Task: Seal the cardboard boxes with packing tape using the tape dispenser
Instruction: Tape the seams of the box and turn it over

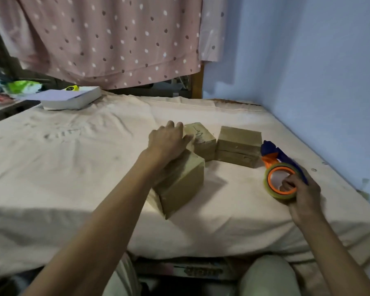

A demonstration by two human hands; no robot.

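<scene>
Nearest the bed's edge, the right hand [303, 194] grips the tape dispenser [281, 174], fingers hooked through the orange core of its tape roll, thumb round the outside; it rests on the bed sheet [73, 159] well right of the boxes. The left hand [168, 141] lies flat, fingers relaxed, on top of the nearest cardboard box [181, 180], reaching toward a second box [201, 138] touching it behind. A third box [237, 146] stands just beside that one. Farther back lie a white book [73, 99] and a dotted pink curtain [115, 39].
</scene>
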